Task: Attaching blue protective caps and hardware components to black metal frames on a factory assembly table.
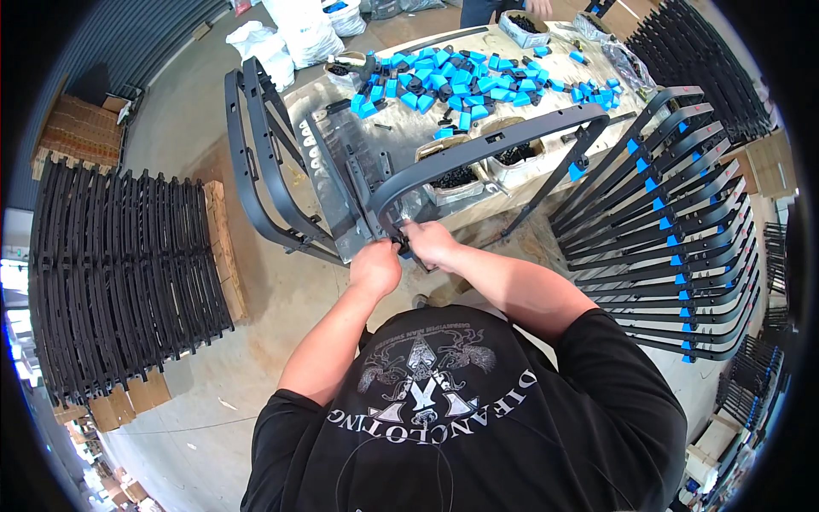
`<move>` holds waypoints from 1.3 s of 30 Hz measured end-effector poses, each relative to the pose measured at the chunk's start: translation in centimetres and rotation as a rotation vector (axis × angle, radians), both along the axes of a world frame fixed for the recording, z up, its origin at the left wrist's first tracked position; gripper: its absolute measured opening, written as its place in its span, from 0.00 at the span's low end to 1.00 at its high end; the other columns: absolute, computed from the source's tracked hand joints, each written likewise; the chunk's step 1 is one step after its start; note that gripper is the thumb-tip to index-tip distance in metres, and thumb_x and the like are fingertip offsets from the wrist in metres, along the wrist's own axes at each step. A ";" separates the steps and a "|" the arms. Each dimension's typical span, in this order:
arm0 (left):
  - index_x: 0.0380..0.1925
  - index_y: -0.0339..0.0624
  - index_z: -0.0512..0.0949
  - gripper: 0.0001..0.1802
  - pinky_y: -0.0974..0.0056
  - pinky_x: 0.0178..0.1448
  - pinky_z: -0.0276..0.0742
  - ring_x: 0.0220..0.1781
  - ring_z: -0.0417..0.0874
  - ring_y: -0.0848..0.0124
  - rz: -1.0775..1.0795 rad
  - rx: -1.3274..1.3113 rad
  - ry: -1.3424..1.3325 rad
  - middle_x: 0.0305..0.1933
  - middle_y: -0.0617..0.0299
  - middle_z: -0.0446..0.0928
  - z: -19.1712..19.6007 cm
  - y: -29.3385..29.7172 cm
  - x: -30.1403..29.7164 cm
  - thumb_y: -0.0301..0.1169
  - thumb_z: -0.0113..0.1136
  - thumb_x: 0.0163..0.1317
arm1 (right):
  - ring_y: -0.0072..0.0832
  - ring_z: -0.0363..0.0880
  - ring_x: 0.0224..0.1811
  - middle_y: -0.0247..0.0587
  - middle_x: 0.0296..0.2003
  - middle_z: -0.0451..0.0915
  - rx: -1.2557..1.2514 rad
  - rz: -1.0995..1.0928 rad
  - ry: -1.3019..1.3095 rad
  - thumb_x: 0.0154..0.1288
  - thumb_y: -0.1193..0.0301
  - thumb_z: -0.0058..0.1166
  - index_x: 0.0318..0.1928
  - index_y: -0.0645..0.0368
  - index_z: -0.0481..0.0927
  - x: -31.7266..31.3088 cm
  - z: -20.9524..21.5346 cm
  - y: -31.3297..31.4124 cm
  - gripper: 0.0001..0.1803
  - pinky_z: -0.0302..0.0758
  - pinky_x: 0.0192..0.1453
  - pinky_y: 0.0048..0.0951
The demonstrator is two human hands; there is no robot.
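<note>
My left hand (pixel 375 269) and my right hand (pixel 429 244) meet at the front edge of the work table (pixel 317 104). Both are closed, with fingers around a small dark part (pixel 400 245) at the near end of a black curved metal frame (pixel 503 135). My fingers partly hide that part, so its exact kind does not show. From my hands the frame arches right across the table. One blue piece (pixel 577 172) sits on its far leg. Beside my left hand, a dark metal fixture (pixel 358 192) lies on the table.
Many blue-and-black plastic pieces (pixel 461 78) are heaped on the table, near bins of small black parts (pixel 514 156). Two curved frames (pixel 260 183) lean at the table's left. Stacked black frames stand left (pixel 128 264) and right (pixel 674 230). Another person's hand (pixel 539 8) shows beyond.
</note>
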State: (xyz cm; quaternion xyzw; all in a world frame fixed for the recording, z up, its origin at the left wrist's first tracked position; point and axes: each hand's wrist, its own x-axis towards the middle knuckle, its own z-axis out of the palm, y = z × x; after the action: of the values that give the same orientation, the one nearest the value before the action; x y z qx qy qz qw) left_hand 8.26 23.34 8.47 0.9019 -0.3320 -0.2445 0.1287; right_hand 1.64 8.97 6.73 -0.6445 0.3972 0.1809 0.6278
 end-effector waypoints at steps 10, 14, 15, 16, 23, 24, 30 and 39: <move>0.42 0.37 0.81 0.21 0.44 0.57 0.76 0.53 0.82 0.43 0.013 -0.003 0.047 0.47 0.42 0.83 1.0 -0.1 0.1 0.43 0.47 0.75 | 0.53 0.79 0.61 0.66 0.57 0.78 -0.876 0.277 0.169 0.64 0.71 0.48 0.63 0.71 0.66 -0.7 -1.4 -17.1 0.28 0.76 0.64 0.46; 0.41 0.36 0.81 0.21 0.44 0.57 0.76 0.53 0.82 0.43 0.041 -0.009 0.033 0.47 0.42 0.83 0.8 0.4 -0.1 0.44 0.47 0.75 | 0.56 0.78 0.62 0.71 0.56 0.78 -0.847 0.259 0.085 0.66 0.73 0.43 0.61 0.76 0.66 -1.2 0.1 -15.8 0.25 0.76 0.66 0.45; 0.41 0.36 0.81 0.22 0.44 0.57 0.76 0.53 0.82 0.43 0.039 -0.008 0.040 0.48 0.42 0.83 0.7 0.5 -0.1 0.44 0.46 0.76 | 0.53 0.82 0.56 0.66 0.50 0.82 -0.927 0.136 0.042 0.70 0.70 0.46 0.59 0.73 0.69 -1.8 -0.3 -14.9 0.22 0.77 0.62 0.46; 0.41 0.36 0.81 0.22 0.44 0.57 0.76 0.53 0.82 0.43 0.035 -0.010 0.046 0.48 0.42 0.83 0.7 0.5 -0.1 0.44 0.46 0.76 | 0.53 0.82 0.56 0.66 0.50 0.82 -0.931 0.140 0.043 0.70 0.70 0.46 0.59 0.73 0.69 -2.9 -0.5 -14.2 0.22 0.77 0.62 0.46; 0.50 0.36 0.80 0.22 0.48 0.59 0.77 0.54 0.82 0.46 0.117 -0.203 -0.043 0.51 0.45 0.82 1.7 2.7 -2.1 0.45 0.56 0.71 | 0.12 0.60 0.19 0.25 0.24 0.67 0.265 -0.150 -0.295 0.77 0.63 0.51 0.49 0.59 0.75 -12.8 4.1 -6.0 0.12 0.55 0.20 0.19; 0.52 0.37 0.79 0.22 0.49 0.61 0.76 0.56 0.81 0.46 0.031 -0.431 -0.033 0.53 0.46 0.80 1.8 2.8 -2.5 0.43 0.60 0.69 | 0.13 0.61 0.19 0.24 0.23 0.67 0.332 -0.044 -0.316 0.78 0.64 0.49 0.46 0.58 0.74 -13.8 3.5 -5.5 0.10 0.56 0.20 0.20; 0.53 0.40 0.80 0.20 0.53 0.67 0.71 0.58 0.79 0.51 -0.207 -0.785 0.036 0.55 0.51 0.79 3.0 2.7 -2.7 0.31 0.68 0.62 | 0.15 0.64 0.20 0.27 0.24 0.70 0.512 0.067 -0.305 0.79 0.63 0.49 0.45 0.58 0.74 -14.9 4.9 -2.6 0.11 0.62 0.24 0.20; 0.48 0.37 0.77 0.10 0.56 0.60 0.78 0.51 0.84 0.63 0.061 -1.153 0.443 0.50 0.53 0.81 1.6 8.8 -2.0 0.25 0.61 0.68 | 0.22 0.77 0.45 0.34 0.40 0.79 0.095 0.032 -0.611 0.74 0.68 0.54 0.48 0.58 0.76 -16.8 1.8 -2.8 0.08 0.72 0.53 0.29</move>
State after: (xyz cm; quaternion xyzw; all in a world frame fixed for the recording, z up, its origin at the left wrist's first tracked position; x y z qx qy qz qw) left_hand 6.31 32.10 10.11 0.6241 -0.3504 -0.2033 0.6681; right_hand -15.16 6.18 8.58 -0.6452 0.1708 0.0071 0.7447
